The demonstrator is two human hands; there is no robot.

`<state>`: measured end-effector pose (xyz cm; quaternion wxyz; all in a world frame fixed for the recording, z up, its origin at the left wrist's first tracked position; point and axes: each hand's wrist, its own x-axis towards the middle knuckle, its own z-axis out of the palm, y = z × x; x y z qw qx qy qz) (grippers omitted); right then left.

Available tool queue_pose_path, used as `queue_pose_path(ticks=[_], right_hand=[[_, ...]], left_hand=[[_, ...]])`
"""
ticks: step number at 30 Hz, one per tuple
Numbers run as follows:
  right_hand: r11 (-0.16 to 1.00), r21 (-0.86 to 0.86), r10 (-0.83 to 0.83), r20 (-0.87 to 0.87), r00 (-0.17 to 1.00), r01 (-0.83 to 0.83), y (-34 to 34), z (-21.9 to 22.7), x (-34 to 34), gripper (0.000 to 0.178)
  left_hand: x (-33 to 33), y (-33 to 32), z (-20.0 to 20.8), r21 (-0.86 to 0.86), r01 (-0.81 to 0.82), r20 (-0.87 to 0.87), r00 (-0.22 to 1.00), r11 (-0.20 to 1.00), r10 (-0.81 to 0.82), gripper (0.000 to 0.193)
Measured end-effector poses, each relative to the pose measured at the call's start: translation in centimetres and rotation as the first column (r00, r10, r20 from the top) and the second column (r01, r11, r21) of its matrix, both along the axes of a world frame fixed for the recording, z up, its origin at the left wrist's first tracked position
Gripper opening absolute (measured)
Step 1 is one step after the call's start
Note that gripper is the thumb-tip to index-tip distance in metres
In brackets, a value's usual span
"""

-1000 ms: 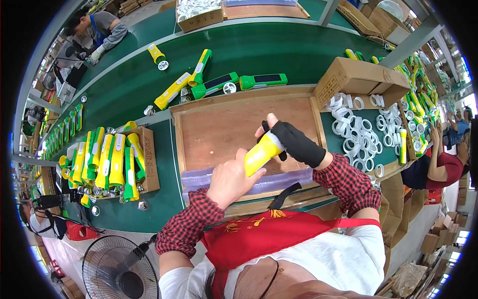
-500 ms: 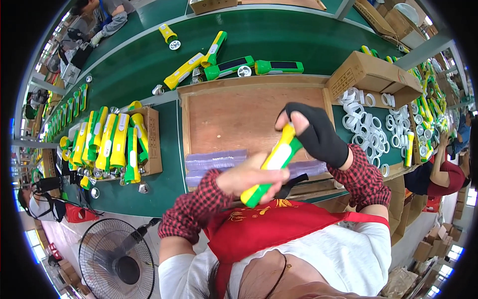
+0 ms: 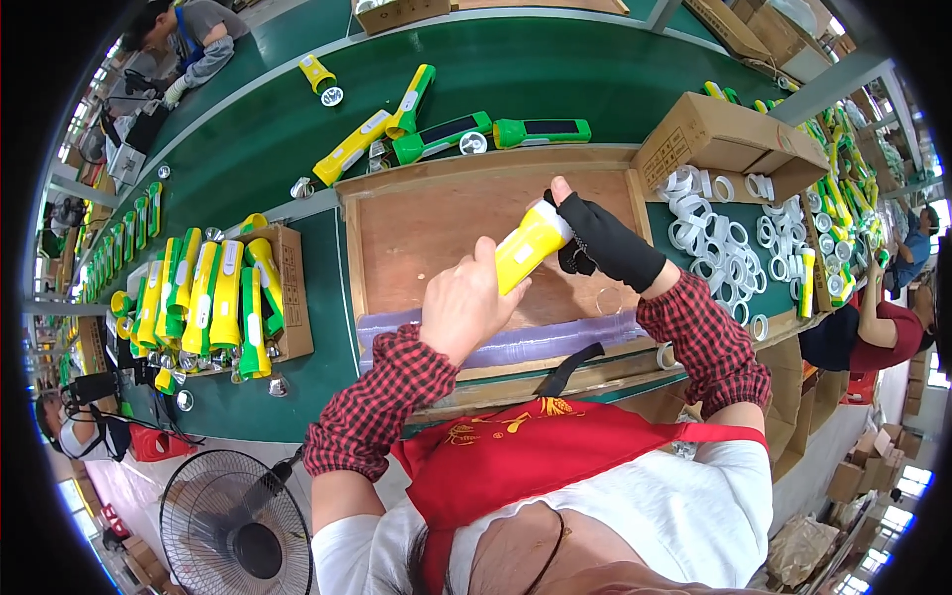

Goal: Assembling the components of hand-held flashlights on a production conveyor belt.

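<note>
My left hand (image 3: 466,302) is wrapped round the body of a yellow flashlight (image 3: 523,255), tilted with its wide head toward the upper right. A white ring (image 3: 552,222) shows at the rim of that head. My right hand (image 3: 607,243), in a black fingerless glove, is closed at the head end, its thumb sticking up and its curled fingers partly hidden. Below them lies a shallow wooden tray (image 3: 416,236). Along its near side run rows of clear purplish discs (image 3: 496,344), and one loose clear disc (image 3: 609,300) lies on the tray floor.
On the left, a cardboard box (image 3: 290,297) holds several yellow-green flashlights. Others lie beyond the tray beside shiny reflectors (image 3: 473,143). White rings (image 3: 724,258) are heaped to the right before an open carton (image 3: 714,144). A fan (image 3: 238,526) stands lower left; co-workers sit at both sides.
The flashlight has been turned round, its wide head now toward my right hand. My left hand has shifted up and left; my right hand has moved to the head end.
</note>
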<state>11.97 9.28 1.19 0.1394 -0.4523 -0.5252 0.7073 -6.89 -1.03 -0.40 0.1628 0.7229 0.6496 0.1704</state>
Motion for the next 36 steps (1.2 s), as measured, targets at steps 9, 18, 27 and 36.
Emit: queue_pose_path(ticks=[9,18,27,36], right_hand=[[0.937,0.348,-0.011,0.098,0.995,-0.024,-1.4,0.2,-1.9,0.053],[0.571,0.796,0.433,-0.086,0.897,-0.199,-1.9,3.8,-1.1,0.040],[0.905,0.293,0.368,-0.171,0.914,-0.309,-1.8,2.8,-3.1,0.049],[0.829,0.531,0.312,-0.184,0.932,-0.173,-0.2,-1.4,-3.8,0.045]], left_hand=[[-1.1,-1.1,0.1,-0.167,0.024,0.153,0.988,0.986,0.002,0.050],[-4.6,-2.6,2.8,-0.393,0.750,0.838,0.054,0.531,0.544,0.060],[-9.1,0.3,4.2,-0.268,0.362,0.428,0.875,0.893,-0.227,0.055],[-9.8,3.2,1.1,-0.241,0.367,0.531,0.825,0.898,-0.195,0.054]])
